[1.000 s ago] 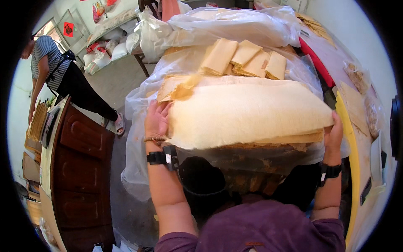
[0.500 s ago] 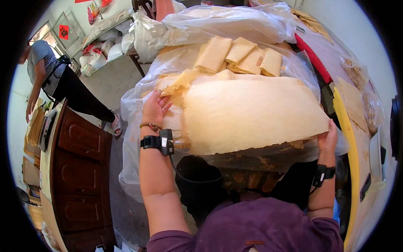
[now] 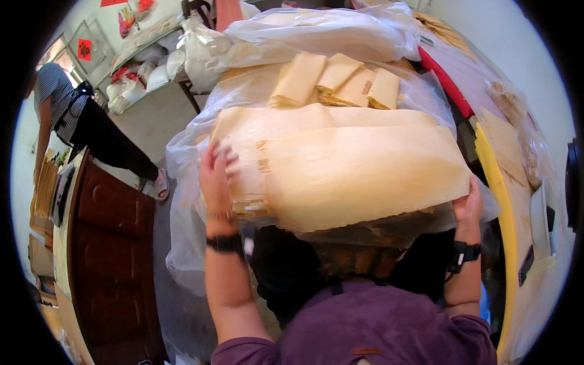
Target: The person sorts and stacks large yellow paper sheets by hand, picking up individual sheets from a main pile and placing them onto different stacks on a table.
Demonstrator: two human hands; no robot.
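A wide, pale yellow sheet that looks like bean curd skin (image 3: pixel 365 176) lies over a stack of similar sheets in front of me. At its near right corner, my right hand (image 3: pixel 468 201) pinches the edge between thumb and fingers. Over the left part of the stack is my left hand (image 3: pixel 216 176), its fingers blurred by motion but apart, with nothing seen in them. Beneath it the left part of a lower sheet (image 3: pixel 240 131) lies spread flat, with small brownish torn patches beside the upper sheet's left edge. Layered sheet edges (image 3: pixel 250 207) show near my left wrist.
Folded sheet bundles (image 3: pixel 298 79) lie beyond the stack on clear plastic film (image 3: pixel 188 243). A yellow-edged side table (image 3: pixel 502 207) stands at right, a dark wooden cabinet (image 3: pixel 115 243) at left. Another person (image 3: pixel 91 128) bends over the cabinet's far end.
My left hand has moved down and left from the sheet's upper left corner. The crumpled flap there now lies flat. My right hand still grips its corner; the other person bends lower.
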